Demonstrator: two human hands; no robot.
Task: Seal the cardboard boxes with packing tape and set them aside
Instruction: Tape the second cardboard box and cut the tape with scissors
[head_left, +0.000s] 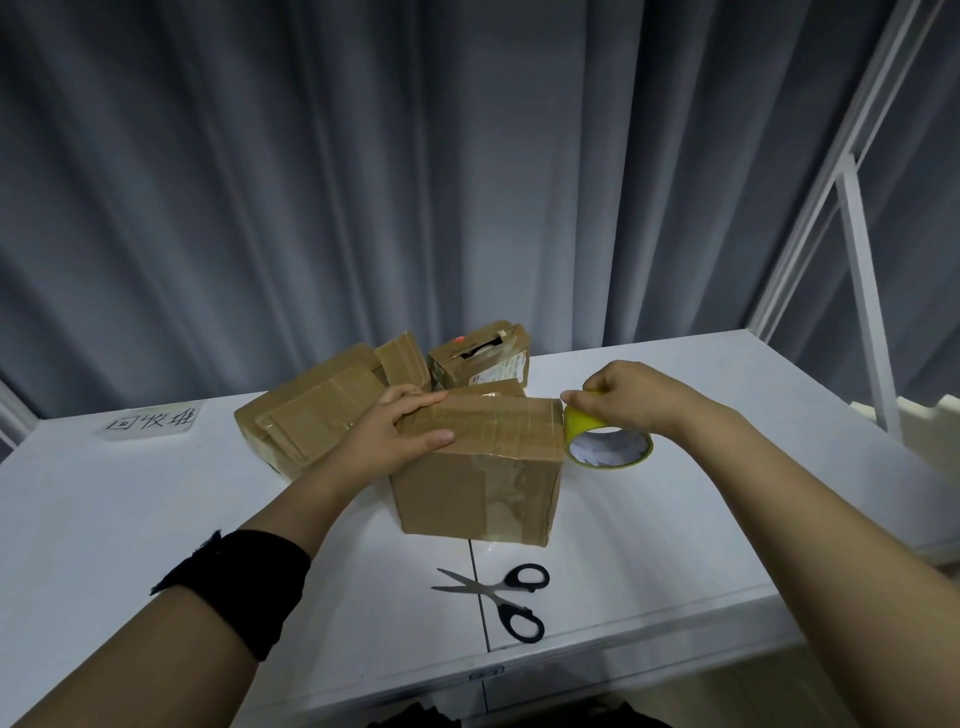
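On the white tabletop (130, 509), the cardboard box (478, 488) sat under the flat, pressing left hand (405, 431) while the right hand (634, 400) pinched the yellow tape roll (577, 425) at its right edge; stiff and probably light, it looked best lifted by opposite sides.

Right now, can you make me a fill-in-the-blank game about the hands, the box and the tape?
1. The tape roll gripped by the right hand is coloured ____.
2. The left hand rests flat on the ____ of the front box.
3. The scissors lie open on the table and have ____ handles.

Missing words: yellow, top, black.
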